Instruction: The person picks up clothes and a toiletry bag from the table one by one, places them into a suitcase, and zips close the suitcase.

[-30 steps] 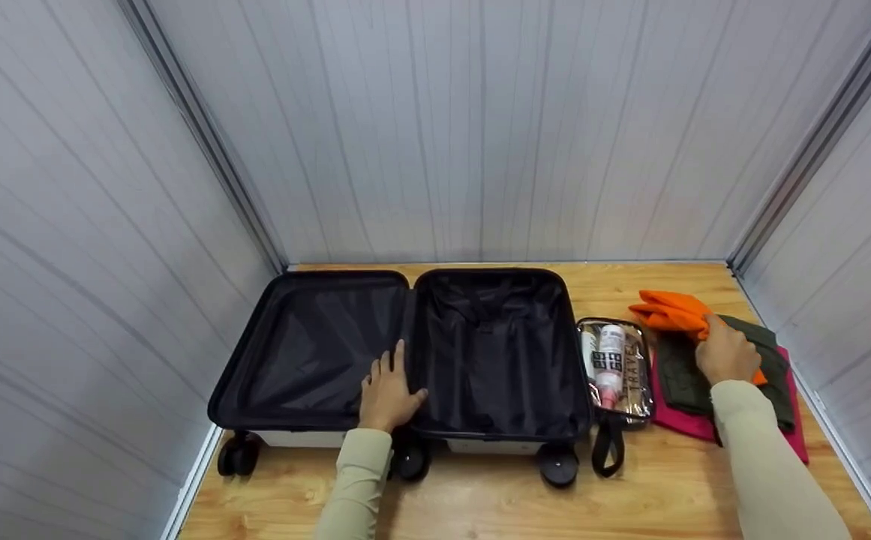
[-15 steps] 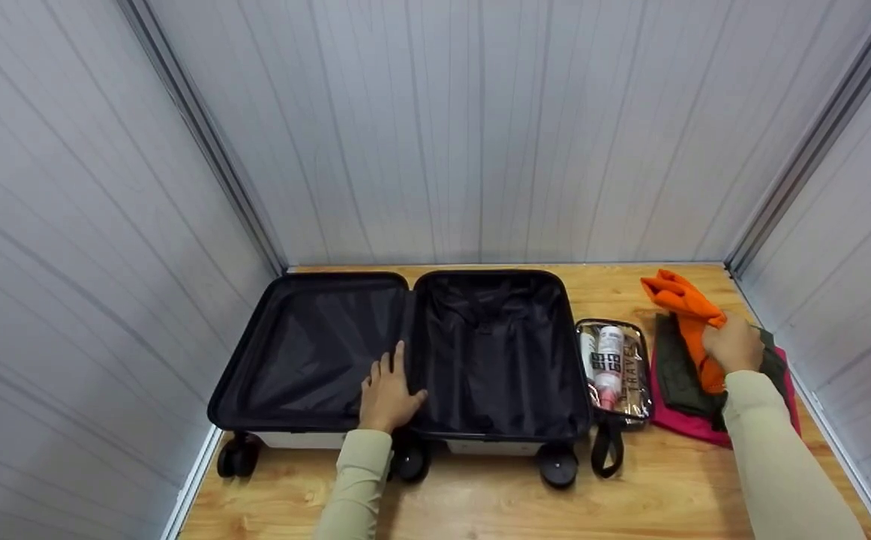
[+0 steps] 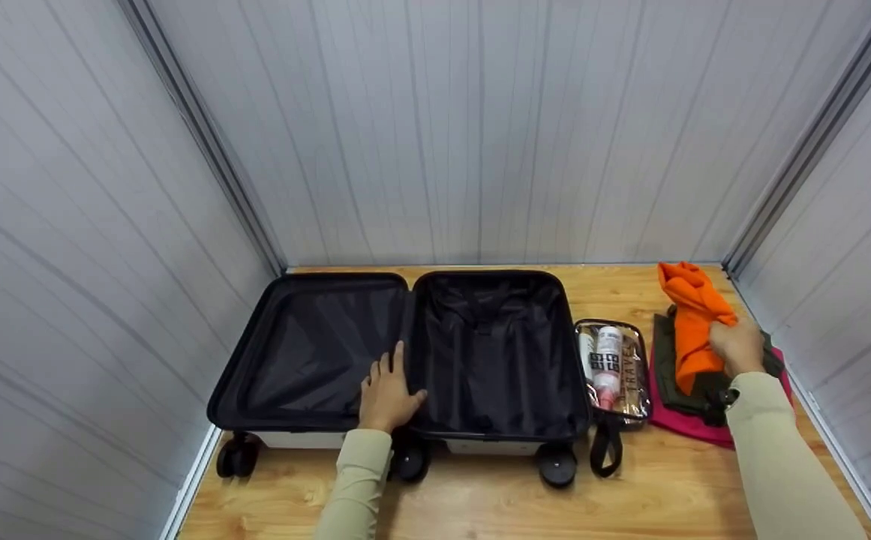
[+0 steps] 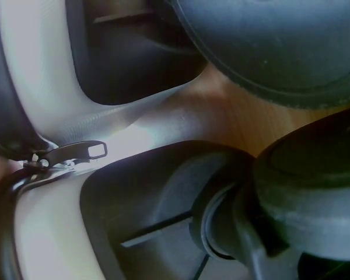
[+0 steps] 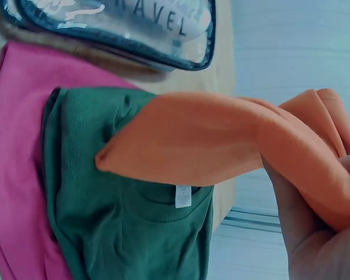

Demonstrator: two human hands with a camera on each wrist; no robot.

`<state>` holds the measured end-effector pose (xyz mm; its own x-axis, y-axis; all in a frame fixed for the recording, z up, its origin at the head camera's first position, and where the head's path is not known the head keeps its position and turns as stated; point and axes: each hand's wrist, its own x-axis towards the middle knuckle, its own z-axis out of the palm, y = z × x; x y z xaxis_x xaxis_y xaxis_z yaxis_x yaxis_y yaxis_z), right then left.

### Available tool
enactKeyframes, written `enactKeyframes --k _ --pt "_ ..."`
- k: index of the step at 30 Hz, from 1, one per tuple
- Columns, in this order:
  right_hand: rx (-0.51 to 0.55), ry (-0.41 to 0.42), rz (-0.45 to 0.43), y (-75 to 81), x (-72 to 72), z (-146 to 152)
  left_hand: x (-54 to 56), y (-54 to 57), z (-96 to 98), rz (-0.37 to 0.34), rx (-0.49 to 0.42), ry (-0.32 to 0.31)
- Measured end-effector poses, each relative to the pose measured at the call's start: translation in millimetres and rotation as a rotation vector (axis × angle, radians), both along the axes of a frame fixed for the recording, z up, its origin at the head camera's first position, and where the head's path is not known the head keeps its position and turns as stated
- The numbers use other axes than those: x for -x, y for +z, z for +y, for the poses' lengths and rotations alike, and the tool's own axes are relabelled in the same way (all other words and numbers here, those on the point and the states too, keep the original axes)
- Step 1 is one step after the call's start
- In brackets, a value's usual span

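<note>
My right hand (image 3: pixel 737 345) grips a folded orange garment (image 3: pixel 696 322) by its side, lifted above the pile at the right. Under it lies a folded dark green garment (image 5: pixel 122 227), with a white label at its neckline in the right wrist view. A pink-red garment (image 5: pixel 23 169) is the bottom layer. My left hand (image 3: pixel 388 394), fingers straight, rests at the hinge side of an open suitcase (image 3: pixel 491 360), between its two dark-lined halves. The left wrist view shows the suitcase's black wheels (image 4: pixel 280 46) and a zipper pull (image 4: pixel 73 153); the hand's fingers are hidden there.
A clear toiletry pouch (image 3: pixel 634 405) holding bottles lies flat between the suitcase and the clothes, its black strap (image 3: pixel 606 450) toward me. Pale panelled walls (image 3: pixel 480 150) close in the wood floor (image 3: pixel 495 510) at the back and both sides.
The orange garment has been raised off the green one and swung from slanting left to more upright, its upper end moving right and away. My left hand stays in place.
</note>
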<state>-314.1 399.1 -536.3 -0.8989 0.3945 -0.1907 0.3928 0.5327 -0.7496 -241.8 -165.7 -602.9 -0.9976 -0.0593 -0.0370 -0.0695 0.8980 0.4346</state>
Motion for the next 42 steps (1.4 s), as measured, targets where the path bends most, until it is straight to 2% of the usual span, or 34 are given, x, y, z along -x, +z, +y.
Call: enactKeyframes --k 5,11,14,25,42 --pt "0.093 0.002 0.003 2.4 -2.7 -1 1.3 -0.8 -0.3 0.004 -0.003 0.004" --pt "0.209 -0.039 0.048 2.2 -0.7 -8 1.7 -0.4 -0.5 -0.003 -0.008 0.005" --pt "0.283 -0.061 0.043 3.3 0.9 -10 1.7 0.2 -0.2 -0.002 -0.008 0.003" --pt "0.410 -0.101 0.046 14.0 2.1 -19 1.6 0.5 2.1 0.029 -0.014 -0.011" --pt "0.441 -0.090 0.102 31.1 -4.0 -32 5.8 0.5 5.5 0.020 -0.006 -0.007"
